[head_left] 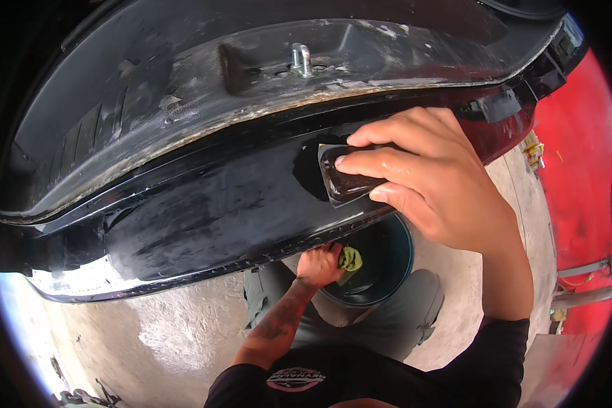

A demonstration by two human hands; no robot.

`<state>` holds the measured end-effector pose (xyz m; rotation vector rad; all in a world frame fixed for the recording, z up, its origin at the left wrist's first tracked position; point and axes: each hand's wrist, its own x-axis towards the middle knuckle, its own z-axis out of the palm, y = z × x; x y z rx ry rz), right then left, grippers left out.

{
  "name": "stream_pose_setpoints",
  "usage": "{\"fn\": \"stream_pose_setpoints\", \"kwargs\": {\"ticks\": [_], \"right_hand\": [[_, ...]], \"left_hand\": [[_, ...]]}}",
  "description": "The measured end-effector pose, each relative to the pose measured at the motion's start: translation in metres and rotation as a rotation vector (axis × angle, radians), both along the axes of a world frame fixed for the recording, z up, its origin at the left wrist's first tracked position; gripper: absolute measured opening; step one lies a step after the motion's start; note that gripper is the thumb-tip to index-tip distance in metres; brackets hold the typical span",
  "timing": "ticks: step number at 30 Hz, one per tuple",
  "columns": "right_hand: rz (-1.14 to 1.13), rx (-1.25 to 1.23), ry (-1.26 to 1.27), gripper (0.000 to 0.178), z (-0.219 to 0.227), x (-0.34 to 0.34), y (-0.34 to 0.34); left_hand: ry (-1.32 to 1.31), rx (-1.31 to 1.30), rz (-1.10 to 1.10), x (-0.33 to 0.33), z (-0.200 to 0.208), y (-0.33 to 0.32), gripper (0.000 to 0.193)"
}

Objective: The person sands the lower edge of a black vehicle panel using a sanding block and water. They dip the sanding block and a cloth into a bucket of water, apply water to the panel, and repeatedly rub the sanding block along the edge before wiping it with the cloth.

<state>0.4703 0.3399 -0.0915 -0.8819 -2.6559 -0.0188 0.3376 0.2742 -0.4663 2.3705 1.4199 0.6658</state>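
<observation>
My right hand (432, 173) grips a dark sanding block (343, 178) with thumb and fingers. A thin grey sheet wraps under the block, which lies against the glossy black car bumper (211, 214). A darker patch (309, 170) shows on the bumper just left of the block. Lower down, my left hand (319, 264) is closed on a crumpled yellow-green cloth (349, 259). That hand and cloth are over the mouth of a dark teal bucket (408, 264), below the bumper's near edge. The bumper hides part of the bucket.
Beyond the bumper is the car's dark sill, with a metal latch striker (300, 61) and a worn, rusty edge. My knees are on both sides of the bucket. A red panel (578, 177) stands at the right over the concrete floor (163, 333). A chain (81, 398) lies at lower left.
</observation>
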Motion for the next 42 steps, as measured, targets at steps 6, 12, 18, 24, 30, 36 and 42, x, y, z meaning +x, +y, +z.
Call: {"fn": "stream_pose_setpoints", "kwargs": {"ticks": [6, 12, 18, 24, 30, 36, 42], "right_hand": [[0.015, 0.117, 0.055, 0.031, -0.008, -0.016, 0.009], [0.019, 0.121, 0.042, 0.037, -0.009, -0.013, 0.0], [0.039, 0.125, 0.04, 0.035, -0.006, -0.016, 0.002], [0.036, 0.24, 0.028, 0.035, -0.011, -0.02, 0.011], [0.028, 0.191, 0.002, 0.035, -0.009, -0.01, 0.0], [0.023, 0.252, 0.013, 0.035, -0.011, -0.016, 0.01], [0.016, 0.149, 0.037, 0.036, -0.008, -0.011, 0.002]], "left_hand": [[-0.003, 0.011, -0.001, 0.002, -0.008, -0.001, 0.054], [0.017, -0.003, -0.006, 0.001, -0.001, -0.001, 0.054], [0.021, -0.021, 0.0, 0.0, -0.006, -0.001, 0.054], [0.015, 0.001, -0.012, 0.003, -0.005, 0.0, 0.055], [0.017, -0.017, 0.005, -0.001, -0.004, -0.001, 0.055], [0.013, -0.012, -0.015, 0.001, -0.005, 0.0, 0.055], [0.005, 0.003, -0.016, 0.002, -0.003, 0.0, 0.055]]}}
